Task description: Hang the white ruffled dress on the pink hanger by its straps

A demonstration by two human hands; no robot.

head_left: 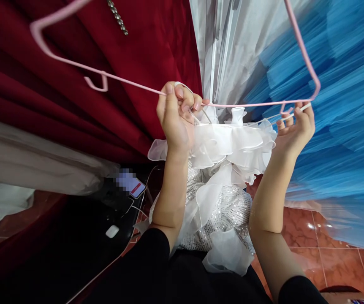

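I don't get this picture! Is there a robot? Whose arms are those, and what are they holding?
There's no robot here, just a person using two bare hands. The one picture comes from a camera worn on that person's head, looking forward and down, so you see their own arms reaching out.

The left hand grips the bottom bar of a pink hanger. The right hand is at the other end of that bar, pinching a thin white strap. Below hangs a white dress with ruffles and sparkly parts.

On the dark surface at the left are a phone and a small white object. Red cloth hangs on one side, blue fabric on the other.
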